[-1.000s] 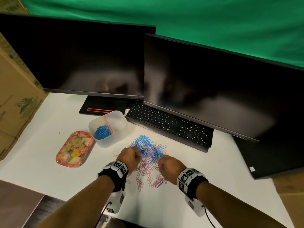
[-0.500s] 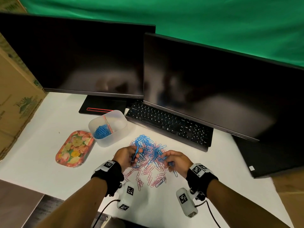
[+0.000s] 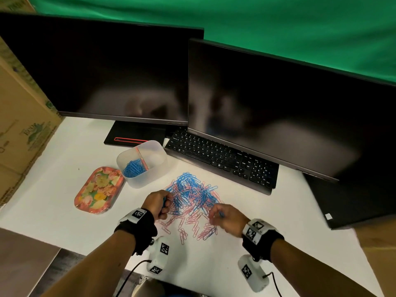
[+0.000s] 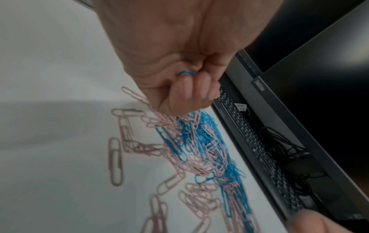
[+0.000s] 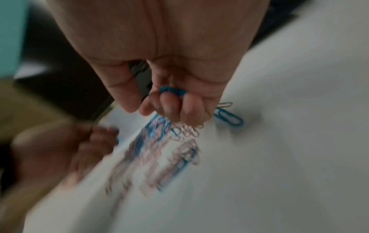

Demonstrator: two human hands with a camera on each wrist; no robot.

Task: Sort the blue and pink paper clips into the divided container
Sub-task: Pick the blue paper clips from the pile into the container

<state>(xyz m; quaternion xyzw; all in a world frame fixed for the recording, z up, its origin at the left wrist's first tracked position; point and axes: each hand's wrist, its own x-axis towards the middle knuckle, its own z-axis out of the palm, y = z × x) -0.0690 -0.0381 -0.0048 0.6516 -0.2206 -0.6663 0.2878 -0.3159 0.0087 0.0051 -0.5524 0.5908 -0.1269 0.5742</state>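
A mixed pile of blue and pink paper clips (image 3: pixel 192 196) lies on the white table in front of the keyboard. The translucent divided container (image 3: pixel 150 166) stands to its left, with blue clips (image 3: pixel 132 168) in its left compartment; the right compartment looks bare. My left hand (image 3: pixel 159 203) sits at the pile's left edge, fingers curled round blue clips (image 4: pixel 186 73). My right hand (image 3: pixel 222 217) hovers at the pile's right front, fingers curled round a blue clip (image 5: pixel 172 91). One blue clip (image 5: pixel 228 117) lies apart beside it.
A floral tray (image 3: pixel 99 190) lies left of the container. A black keyboard (image 3: pixel 222 161) and two dark monitors (image 3: pixel 278 116) stand behind the pile. A cardboard box (image 3: pixel 19 125) borders the left side. The table's front edge is near my wrists.
Both hands have drawn back from the pile's middle toward me and apart. Each now holds blue clips in curled fingers. The right hand has moved right.
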